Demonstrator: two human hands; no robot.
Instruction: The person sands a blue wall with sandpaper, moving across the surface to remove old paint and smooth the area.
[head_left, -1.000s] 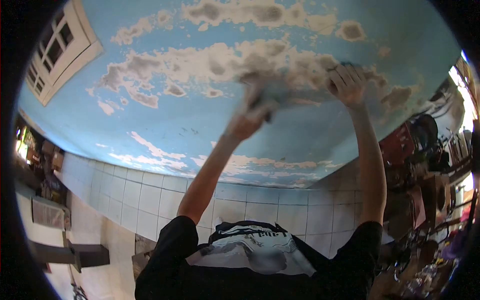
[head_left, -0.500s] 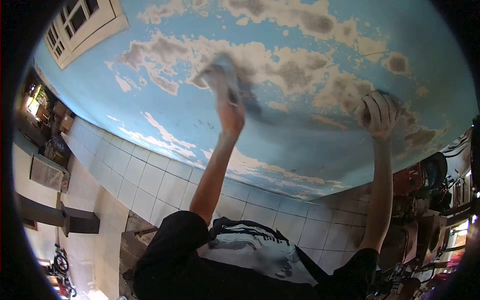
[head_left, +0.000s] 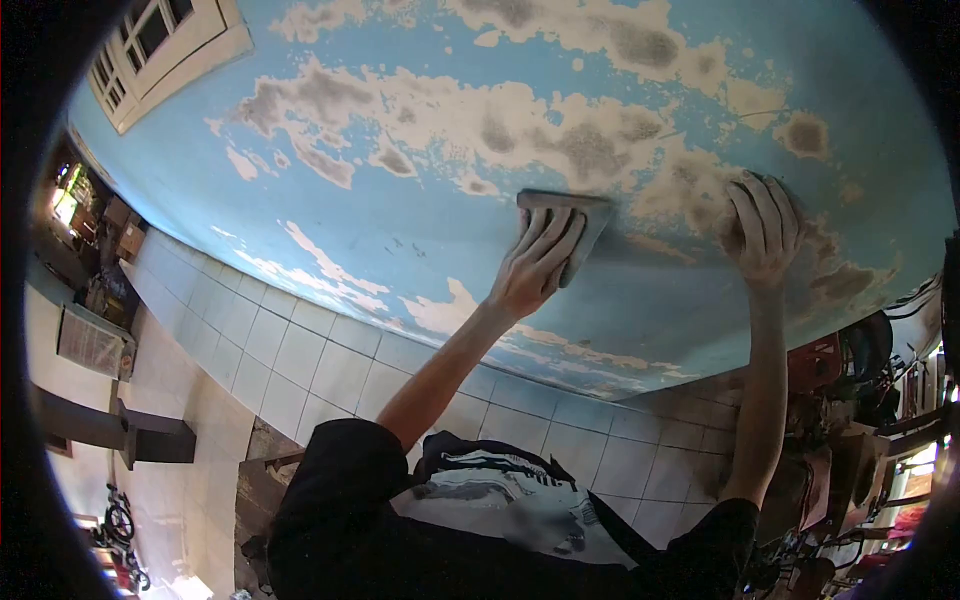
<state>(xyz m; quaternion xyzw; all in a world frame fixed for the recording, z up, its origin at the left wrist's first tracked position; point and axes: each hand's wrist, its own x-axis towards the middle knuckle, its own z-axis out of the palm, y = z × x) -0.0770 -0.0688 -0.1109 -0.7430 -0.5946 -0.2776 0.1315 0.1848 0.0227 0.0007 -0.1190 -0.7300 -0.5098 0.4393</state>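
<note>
Two hands up: left hand (head_left: 535, 268) clamps sanding pad (head_left: 588, 212) flat to peeling wall (head_left: 380, 235); right hand (head_left: 762, 235), empty and flat, braces for balance.

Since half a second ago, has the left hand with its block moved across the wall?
Yes. The left hand and its block have slid rightward and lower, farther from the window, nearer the right hand.

Sanding block (head_left: 590, 212): grey, flat, rectangular; pressed flat against peeling blue wall (head_left: 400, 225), under left hand (head_left: 535, 265) fingers.
</note>
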